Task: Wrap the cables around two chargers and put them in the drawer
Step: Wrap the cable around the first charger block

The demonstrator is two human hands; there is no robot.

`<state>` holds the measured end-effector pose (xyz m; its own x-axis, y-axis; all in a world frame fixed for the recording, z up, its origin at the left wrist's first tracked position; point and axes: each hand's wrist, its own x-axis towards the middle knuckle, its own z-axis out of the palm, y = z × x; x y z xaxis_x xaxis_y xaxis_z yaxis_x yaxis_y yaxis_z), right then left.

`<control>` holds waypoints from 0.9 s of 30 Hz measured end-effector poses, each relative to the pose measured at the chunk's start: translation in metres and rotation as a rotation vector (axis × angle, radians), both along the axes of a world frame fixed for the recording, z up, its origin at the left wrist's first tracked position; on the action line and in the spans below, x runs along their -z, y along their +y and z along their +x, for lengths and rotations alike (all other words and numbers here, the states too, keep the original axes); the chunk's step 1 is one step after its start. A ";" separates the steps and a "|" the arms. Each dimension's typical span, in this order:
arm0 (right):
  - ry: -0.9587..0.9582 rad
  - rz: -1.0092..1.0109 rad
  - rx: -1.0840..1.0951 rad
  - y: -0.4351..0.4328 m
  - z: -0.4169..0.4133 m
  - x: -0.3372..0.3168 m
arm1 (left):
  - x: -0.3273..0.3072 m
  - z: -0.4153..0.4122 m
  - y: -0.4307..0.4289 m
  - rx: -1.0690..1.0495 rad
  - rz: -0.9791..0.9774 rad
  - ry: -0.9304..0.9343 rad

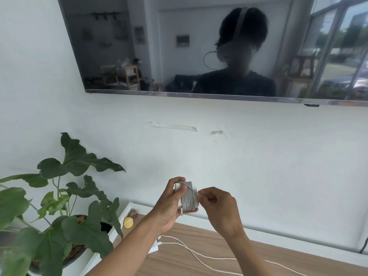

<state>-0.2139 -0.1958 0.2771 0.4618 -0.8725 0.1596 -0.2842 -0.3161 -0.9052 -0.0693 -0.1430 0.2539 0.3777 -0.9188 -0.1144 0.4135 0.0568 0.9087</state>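
My left hand (169,204) gripped the wrapped charger (189,198) above the table (219,236), thumb pinning the coils. My right hand (217,208) pinched the cable end (199,194) — best tucked under a loop, kept taut. Count: two chargers — one held, the second charger (154,249) on the table with its loose cable (199,253).
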 end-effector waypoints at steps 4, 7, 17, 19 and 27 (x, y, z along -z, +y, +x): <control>-0.028 0.053 0.006 -0.001 0.006 -0.002 | 0.000 0.000 -0.001 -0.013 -0.039 0.041; -0.017 0.049 0.016 -0.004 0.009 -0.006 | -0.002 -0.001 -0.001 -0.070 -0.038 0.001; -0.023 0.051 0.008 -0.010 0.023 -0.011 | -0.004 0.000 -0.010 -0.291 -0.009 -0.186; -0.015 0.038 0.011 -0.010 0.025 -0.009 | -0.002 0.000 -0.011 -0.323 0.015 -0.209; 0.111 -0.087 -0.073 -0.012 0.027 -0.011 | -0.008 -0.002 -0.015 -0.314 0.011 -0.086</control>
